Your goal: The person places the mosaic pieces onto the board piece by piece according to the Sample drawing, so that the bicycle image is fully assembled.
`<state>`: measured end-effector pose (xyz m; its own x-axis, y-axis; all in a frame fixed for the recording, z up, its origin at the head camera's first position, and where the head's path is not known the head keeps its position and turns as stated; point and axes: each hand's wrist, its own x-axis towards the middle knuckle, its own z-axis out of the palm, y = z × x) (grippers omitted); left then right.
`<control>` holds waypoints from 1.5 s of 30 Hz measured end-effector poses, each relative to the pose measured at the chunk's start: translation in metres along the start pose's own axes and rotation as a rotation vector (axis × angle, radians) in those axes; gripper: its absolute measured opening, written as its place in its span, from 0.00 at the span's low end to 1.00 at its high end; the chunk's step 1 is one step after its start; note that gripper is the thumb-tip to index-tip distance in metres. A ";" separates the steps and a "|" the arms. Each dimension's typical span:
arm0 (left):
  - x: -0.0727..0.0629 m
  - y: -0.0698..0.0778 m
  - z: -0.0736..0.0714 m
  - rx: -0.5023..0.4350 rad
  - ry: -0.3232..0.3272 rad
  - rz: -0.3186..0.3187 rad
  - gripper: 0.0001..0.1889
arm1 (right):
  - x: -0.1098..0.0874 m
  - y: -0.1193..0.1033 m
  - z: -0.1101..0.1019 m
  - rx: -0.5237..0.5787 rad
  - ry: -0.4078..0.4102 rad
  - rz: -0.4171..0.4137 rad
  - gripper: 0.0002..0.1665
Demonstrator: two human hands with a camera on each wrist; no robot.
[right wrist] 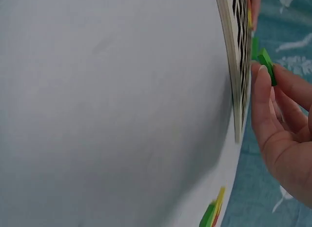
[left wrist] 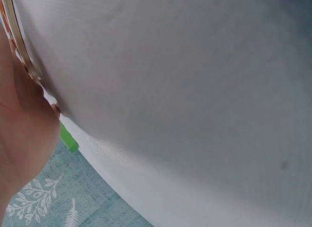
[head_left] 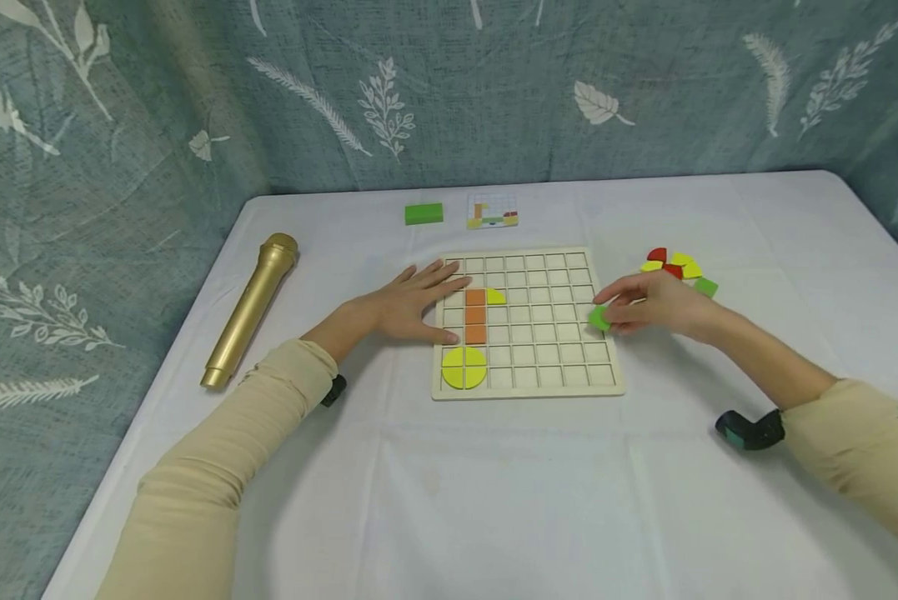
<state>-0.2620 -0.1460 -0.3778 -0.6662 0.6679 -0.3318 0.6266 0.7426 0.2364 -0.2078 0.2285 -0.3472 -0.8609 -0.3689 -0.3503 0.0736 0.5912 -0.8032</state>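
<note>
A wooden grid board (head_left: pixel 527 393) lies on the white table. On its left side sit a column of orange square tiles (head_left: pixel 475 316), a yellow quarter-circle tile (head_left: pixel 496 297) and a yellow circle (head_left: pixel 464 367) made of quarter pieces. My left hand (head_left: pixel 416 306) rests spread at the board's left edge, fingertips and thumb over its rim. Between thumb and fingers my right hand (head_left: pixel 654 303) pinches a small green tile (right wrist: pixel 266 67) above the board's right edge. The left wrist view shows only part of the left hand (left wrist: pixel 24 124) beside the board's edge.
Right of the board lies a loose group of red, yellow (head_left: pixel 692 270) and green tiles (head_left: pixel 706 287). Behind the board are a green block (head_left: pixel 423 214) and a small pattern card (head_left: pixel 492 212). A gold microphone (head_left: pixel 252 308) lies at the left. Patterned curtain (head_left: pixel 479 100) borders the table.
</note>
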 end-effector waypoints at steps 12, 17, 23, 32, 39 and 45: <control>-0.001 -0.001 0.001 -0.006 0.005 0.001 0.50 | 0.023 -0.028 0.042 0.010 -0.155 -0.084 0.18; -0.001 -0.001 0.003 -0.010 0.006 -0.002 0.50 | 0.028 -0.040 0.058 -0.024 -0.195 -0.121 0.16; -0.001 -0.001 0.002 -0.004 0.010 -0.006 0.50 | 0.033 -0.051 0.070 -0.024 -0.232 -0.178 0.14; -0.001 0.000 0.002 -0.002 0.002 -0.020 0.50 | 0.040 -0.058 0.085 -0.054 -0.231 -0.177 0.14; -0.001 0.000 0.001 -0.007 0.000 -0.021 0.50 | 0.041 -0.062 0.090 -0.134 -0.189 -0.217 0.12; 0.000 0.000 0.001 -0.007 -0.008 -0.018 0.50 | 0.040 -0.063 0.092 -0.149 -0.157 -0.261 0.10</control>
<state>-0.2611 -0.1461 -0.3783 -0.6740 0.6544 -0.3429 0.6122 0.7545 0.2366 -0.2007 0.1103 -0.3551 -0.7519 -0.6210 -0.2214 -0.2235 0.5560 -0.8006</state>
